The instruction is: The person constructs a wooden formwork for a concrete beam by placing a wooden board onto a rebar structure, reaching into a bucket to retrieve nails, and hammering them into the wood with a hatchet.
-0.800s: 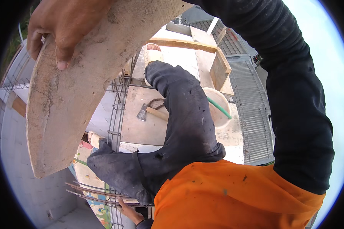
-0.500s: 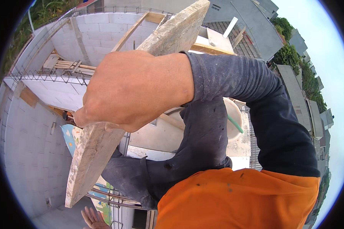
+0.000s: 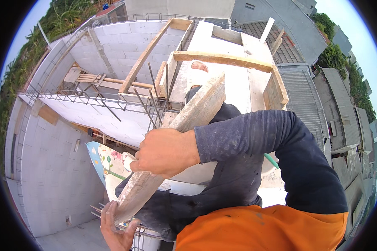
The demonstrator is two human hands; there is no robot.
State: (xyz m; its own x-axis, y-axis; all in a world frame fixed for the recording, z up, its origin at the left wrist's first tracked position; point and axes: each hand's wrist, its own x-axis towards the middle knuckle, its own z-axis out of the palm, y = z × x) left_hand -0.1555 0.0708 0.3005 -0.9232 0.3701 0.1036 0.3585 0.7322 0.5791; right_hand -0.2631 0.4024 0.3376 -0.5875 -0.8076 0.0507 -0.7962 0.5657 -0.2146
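A thick, weathered plank [image 3: 205, 102] with a pale crust slants across my legs, its far end up to the right and its near end down to the left. My right hand [image 3: 167, 152] is wrapped over its upper edge near the middle, knuckles up. At the near end my left hand [image 3: 117, 230] has its fingers on one side and its thumb on the other. Below the plank are my dark trousers [image 3: 234, 180]; one bare foot [image 3: 199, 66] shows beyond it. A patterned, colourful sheet [image 3: 109, 167] hangs beside the near half.
Timber framing [image 3: 226, 60] stands ahead on a white surface. Upright steel bars [image 3: 155, 106] rise left of the plank's far half, by a block wall [image 3: 104, 115] topped with bars. A lower floor [image 3: 77, 234] lies far down at left. A green hose [image 3: 271, 161] shows at right.
The plank and my right hand have dropped lower and farther from the camera. My left hand, apart from the plank before, has come up onto its near end.
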